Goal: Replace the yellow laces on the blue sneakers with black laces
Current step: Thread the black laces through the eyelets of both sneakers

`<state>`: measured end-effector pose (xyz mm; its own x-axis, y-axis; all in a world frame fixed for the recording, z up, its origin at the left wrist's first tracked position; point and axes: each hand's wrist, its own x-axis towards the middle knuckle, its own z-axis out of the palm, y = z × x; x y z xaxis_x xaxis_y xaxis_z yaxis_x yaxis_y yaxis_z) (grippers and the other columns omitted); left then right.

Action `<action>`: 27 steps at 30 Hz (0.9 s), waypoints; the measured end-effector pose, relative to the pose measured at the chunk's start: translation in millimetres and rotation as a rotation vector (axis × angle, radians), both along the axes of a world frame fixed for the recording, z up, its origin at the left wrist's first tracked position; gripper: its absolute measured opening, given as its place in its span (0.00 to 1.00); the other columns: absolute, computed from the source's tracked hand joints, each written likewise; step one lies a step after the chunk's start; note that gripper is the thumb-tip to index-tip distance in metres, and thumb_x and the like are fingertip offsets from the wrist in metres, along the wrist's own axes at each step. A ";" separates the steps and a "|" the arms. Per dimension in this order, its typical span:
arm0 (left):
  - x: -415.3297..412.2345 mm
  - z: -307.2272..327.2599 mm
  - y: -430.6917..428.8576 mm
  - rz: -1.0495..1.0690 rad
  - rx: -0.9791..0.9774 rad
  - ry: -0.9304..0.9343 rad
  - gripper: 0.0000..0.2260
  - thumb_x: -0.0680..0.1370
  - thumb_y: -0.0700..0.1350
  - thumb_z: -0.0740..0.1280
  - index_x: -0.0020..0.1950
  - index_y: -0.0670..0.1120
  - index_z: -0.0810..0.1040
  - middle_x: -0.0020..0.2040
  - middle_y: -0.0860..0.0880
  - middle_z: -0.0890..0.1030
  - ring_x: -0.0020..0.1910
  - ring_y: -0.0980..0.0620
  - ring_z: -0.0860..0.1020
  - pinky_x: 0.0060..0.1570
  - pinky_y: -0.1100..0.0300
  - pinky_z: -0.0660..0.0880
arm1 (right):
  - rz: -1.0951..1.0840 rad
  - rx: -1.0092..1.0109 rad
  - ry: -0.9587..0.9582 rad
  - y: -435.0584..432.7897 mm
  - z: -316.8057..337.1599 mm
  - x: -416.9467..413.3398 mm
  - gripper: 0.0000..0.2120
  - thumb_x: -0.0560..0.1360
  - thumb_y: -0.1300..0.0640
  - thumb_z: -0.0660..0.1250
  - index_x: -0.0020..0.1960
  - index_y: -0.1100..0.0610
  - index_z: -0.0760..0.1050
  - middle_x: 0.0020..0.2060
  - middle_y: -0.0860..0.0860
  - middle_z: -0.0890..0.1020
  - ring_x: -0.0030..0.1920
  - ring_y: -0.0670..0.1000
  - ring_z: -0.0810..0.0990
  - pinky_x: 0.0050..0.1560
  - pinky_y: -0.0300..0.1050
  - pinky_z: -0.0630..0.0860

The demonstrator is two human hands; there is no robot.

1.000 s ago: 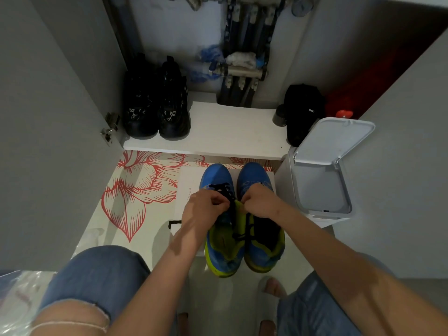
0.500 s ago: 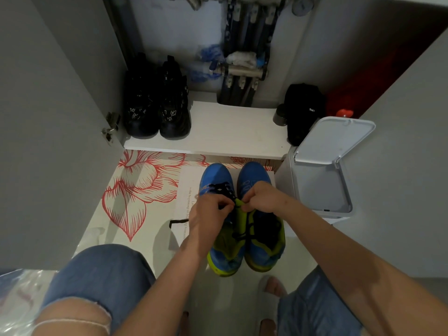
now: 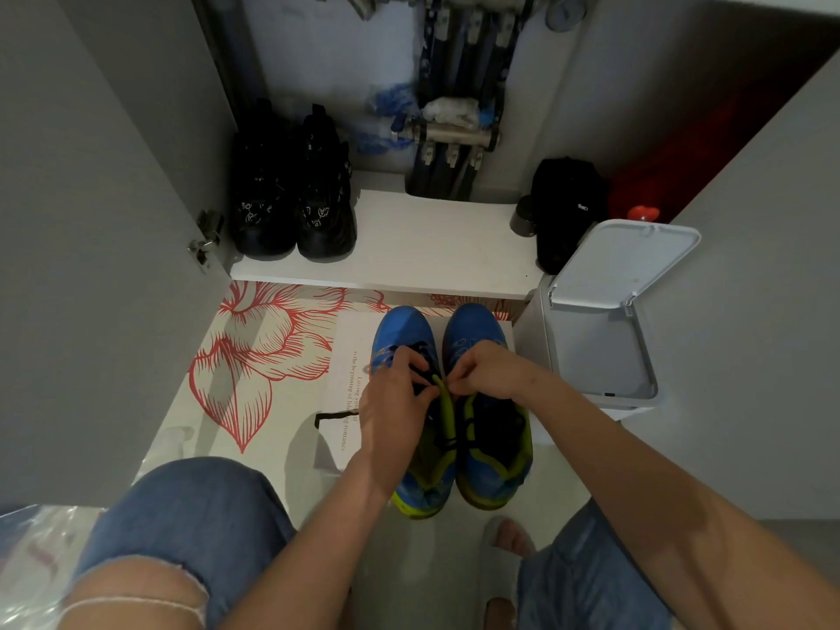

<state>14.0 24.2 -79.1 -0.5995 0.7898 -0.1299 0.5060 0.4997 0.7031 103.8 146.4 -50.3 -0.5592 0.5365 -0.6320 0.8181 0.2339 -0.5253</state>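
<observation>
Two blue sneakers with lime-green collars stand side by side on a white paper bag, toes pointing away from me. Black lace (image 3: 420, 363) crosses the left sneaker (image 3: 400, 329). My left hand (image 3: 395, 397) lies over that shoe's lacing and pinches the black lace. My right hand (image 3: 484, 372) pinches the lace beside the green tongue edge, partly covering the right sneaker (image 3: 493, 441). A loose black lace strand runs across the right shoe's opening. The eyelets under my fingers are hidden.
A white pedal bin (image 3: 604, 338) with its lid up stands right of the shoes. A white shelf (image 3: 432, 252) ahead holds black sneakers (image 3: 295, 202) and a black bag (image 3: 566, 206). Grey cabinet doors flank both sides. My knees frame the bottom.
Both hands have drawn slightly closer together over the left sneaker's lacing. The shoes stay in place.
</observation>
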 end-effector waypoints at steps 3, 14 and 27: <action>-5.7 4.1 1.7 -0.048 0.015 -0.024 0.10 0.74 0.43 0.70 0.54 0.48 0.76 0.49 0.52 0.81 0.50 0.54 0.78 0.48 0.61 0.75 | 0.013 0.014 0.021 -3.5 1.5 0.2 0.10 0.74 0.60 0.69 0.52 0.63 0.82 0.51 0.58 0.83 0.50 0.51 0.78 0.53 0.39 0.72; -45.8 4.2 -9.5 -0.102 -0.585 -0.043 0.13 0.79 0.39 0.59 0.62 0.44 0.74 0.60 0.44 0.78 0.59 0.43 0.76 0.63 0.47 0.71 | -0.702 -0.252 0.724 1.5 36.0 -6.5 0.10 0.83 0.59 0.53 0.45 0.59 0.69 0.32 0.55 0.81 0.29 0.51 0.80 0.39 0.46 0.81; -49.2 7.9 -8.3 -0.164 -0.530 -0.008 0.15 0.77 0.50 0.64 0.60 0.46 0.78 0.59 0.46 0.78 0.57 0.46 0.75 0.60 0.50 0.71 | 0.426 0.421 -0.045 6.4 14.0 5.5 0.12 0.73 0.46 0.68 0.51 0.52 0.81 0.48 0.51 0.82 0.54 0.52 0.74 0.54 0.51 0.74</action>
